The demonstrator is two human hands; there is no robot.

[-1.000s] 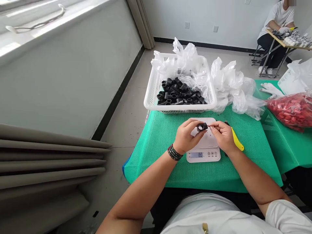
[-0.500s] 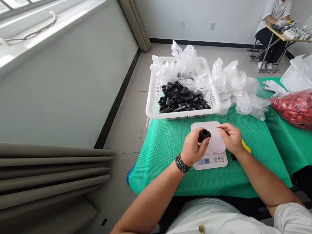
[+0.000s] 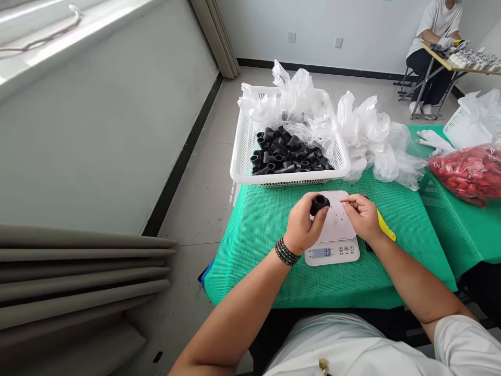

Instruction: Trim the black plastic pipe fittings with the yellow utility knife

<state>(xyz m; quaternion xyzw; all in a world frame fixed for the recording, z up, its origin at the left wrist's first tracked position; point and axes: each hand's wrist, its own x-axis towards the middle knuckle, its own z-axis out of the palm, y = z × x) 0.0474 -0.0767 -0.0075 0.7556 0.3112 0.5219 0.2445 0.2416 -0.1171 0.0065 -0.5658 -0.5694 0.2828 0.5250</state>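
My left hand [image 3: 303,224] is wrapped round a black pipe fitting [image 3: 320,203], its round opening facing up. It is held above the left side of a white digital scale [image 3: 336,230], whose display reads zero. Over the right side of the scale, my right hand [image 3: 362,214] has its thumb and forefinger pinched together; whatever is between them is too small to name. Small dark specks lie on the scale plate. A yellow-handled tool [image 3: 386,227] rests on the green cloth [image 3: 410,261], partly under my right hand.
Behind the scale stands a white basket [image 3: 289,178] with many black fittings [image 3: 279,151] and clear plastic bags [image 3: 297,94]. More bags [image 3: 368,130] lie to its right, then a glove [image 3: 432,140] and a bag of red parts [image 3: 469,172]. A person [image 3: 438,26] sits at a far table.
The whole view has shifted slightly. Both hands stay over the scale in nearly the same pose, the left one still with the fitting. More of the yellow tool shows beside my right hand.
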